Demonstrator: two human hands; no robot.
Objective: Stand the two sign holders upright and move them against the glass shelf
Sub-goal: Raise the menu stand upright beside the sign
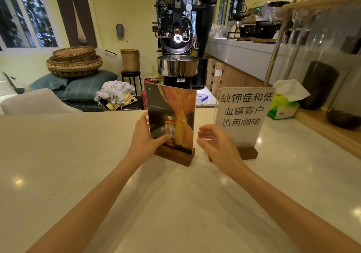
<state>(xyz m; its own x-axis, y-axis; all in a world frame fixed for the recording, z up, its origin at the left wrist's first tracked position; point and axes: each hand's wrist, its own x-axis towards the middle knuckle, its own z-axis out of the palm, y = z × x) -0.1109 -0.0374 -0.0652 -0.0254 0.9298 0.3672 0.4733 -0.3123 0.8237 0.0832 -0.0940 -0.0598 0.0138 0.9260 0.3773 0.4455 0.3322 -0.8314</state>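
Two acrylic sign holders on dark wooden bases stand upright on the pale counter. The picture sign holder (172, 119), with an orange drape and a bottle on it, is at the centre. My left hand (145, 137) grips its left edge, thumb across the front. The white text sign holder (242, 115) stands to its right, closer to the glass shelf (322, 43) at the far right. My right hand (216, 145) hovers between the two signs with fingers spread, holding nothing and partly covering the text sign's base.
A green tissue box (283, 106) sits by the shelf's wooden ledge (328, 133), just right of the text sign. Dark jars stand behind the glass. Beyond the counter's far edge are a coffee roaster (179, 43), woven baskets and cushions.
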